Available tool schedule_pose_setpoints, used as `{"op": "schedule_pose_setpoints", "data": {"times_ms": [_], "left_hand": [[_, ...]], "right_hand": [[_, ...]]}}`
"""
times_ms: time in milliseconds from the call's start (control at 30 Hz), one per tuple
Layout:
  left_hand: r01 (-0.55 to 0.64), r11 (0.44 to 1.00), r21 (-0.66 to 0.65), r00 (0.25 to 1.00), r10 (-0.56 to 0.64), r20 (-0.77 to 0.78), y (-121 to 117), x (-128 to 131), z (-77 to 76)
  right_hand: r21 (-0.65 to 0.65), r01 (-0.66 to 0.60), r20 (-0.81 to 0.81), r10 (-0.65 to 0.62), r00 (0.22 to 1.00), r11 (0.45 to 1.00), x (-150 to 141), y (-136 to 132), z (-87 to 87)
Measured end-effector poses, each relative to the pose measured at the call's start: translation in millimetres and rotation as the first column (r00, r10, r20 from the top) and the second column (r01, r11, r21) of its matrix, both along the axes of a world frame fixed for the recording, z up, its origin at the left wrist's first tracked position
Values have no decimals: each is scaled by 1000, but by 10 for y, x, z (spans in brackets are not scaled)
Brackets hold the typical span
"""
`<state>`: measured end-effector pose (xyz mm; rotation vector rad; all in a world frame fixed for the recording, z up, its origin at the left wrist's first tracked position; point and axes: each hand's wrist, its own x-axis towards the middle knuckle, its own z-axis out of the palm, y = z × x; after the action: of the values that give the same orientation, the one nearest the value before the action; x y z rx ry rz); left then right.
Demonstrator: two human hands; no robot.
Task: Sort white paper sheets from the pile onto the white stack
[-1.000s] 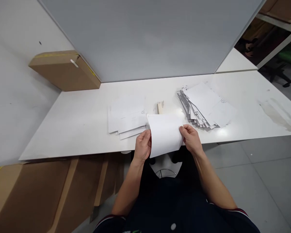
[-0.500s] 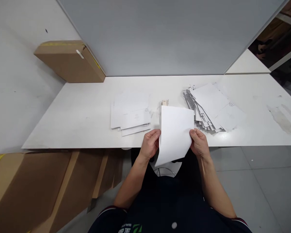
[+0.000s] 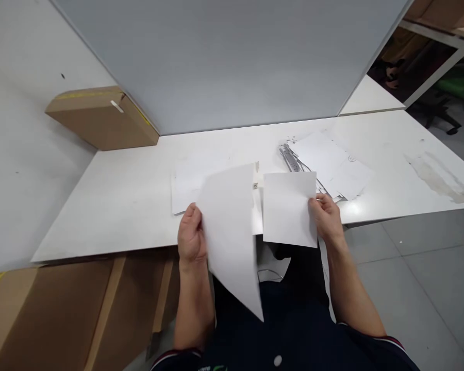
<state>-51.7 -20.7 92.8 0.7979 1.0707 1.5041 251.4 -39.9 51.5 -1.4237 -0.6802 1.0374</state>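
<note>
My left hand (image 3: 191, 238) is closed on the left edge of a white paper sheet (image 3: 232, 232) that hangs down over the table's front edge. My right hand (image 3: 327, 219) grips the right edge of a second, smaller white sheet (image 3: 290, 208). The two sheets are held apart, side by side, above the near edge of the white table (image 3: 131, 196). Behind the left sheet lies a small stack of white papers (image 3: 183, 188). A fanned, messy pile of papers (image 3: 328, 162) lies beyond my right hand. A small tan object (image 3: 257, 166) peeks out between the sheets.
A grey partition panel (image 3: 232, 62) stands along the table's back. A cardboard box (image 3: 100, 118) leans at the back left. Large cardboard boxes (image 3: 62, 309) stand on the floor at the left. A smear marks the table at the far right (image 3: 436, 178).
One sheet held by both hands has become two: my left hand moved left and down with one sheet, my right hand stayed at the right with the other.
</note>
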Motion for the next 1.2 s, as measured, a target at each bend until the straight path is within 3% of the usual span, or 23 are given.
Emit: {"op": "schedule_pose_setpoints", "data": {"times_ms": [100,200,300,367,467,633,733,900,967,1033,1200], "left_hand": [[62,996,-58,952,-77,-295,17,246,-122],[106,993,-50,735,-112,-669,49,493,-316],[81,995,-50,571,-88,-816,74,594,-460],[59,998,-38,547,-64,-835,84,599,-513],[48,997,-57,616,-74,-784,92,605,-573],[-39,998,-50,831,5,-556,114,717,-669],[-75,997,-8,915,66,-397,117,782,-577],[-144,970,196,909,208,-361,131,790,-159],[-180,946,270,896,271,-351,161,775,-67],[-188,933,307,893,293,-341,196,765,-79],[-148,954,261,920,229,-317,221,787,-293]], "right_hand": [[22,-98,-122,100,987,995,-217,-14,-31],[25,-161,-207,163,965,987,-412,-35,-49],[18,-190,-234,189,954,982,-480,-56,-56],[20,-202,-244,201,949,979,-474,-62,-73],[33,-200,-212,202,956,979,-467,-63,-119],[69,-108,28,106,994,992,-571,-79,-117],[97,-165,145,150,978,981,-627,-68,8],[310,-186,331,78,940,932,-586,99,301],[370,-214,357,75,931,904,-552,196,348],[380,-245,355,104,929,892,-530,276,324],[319,-275,309,174,935,907,-539,322,145]]}}
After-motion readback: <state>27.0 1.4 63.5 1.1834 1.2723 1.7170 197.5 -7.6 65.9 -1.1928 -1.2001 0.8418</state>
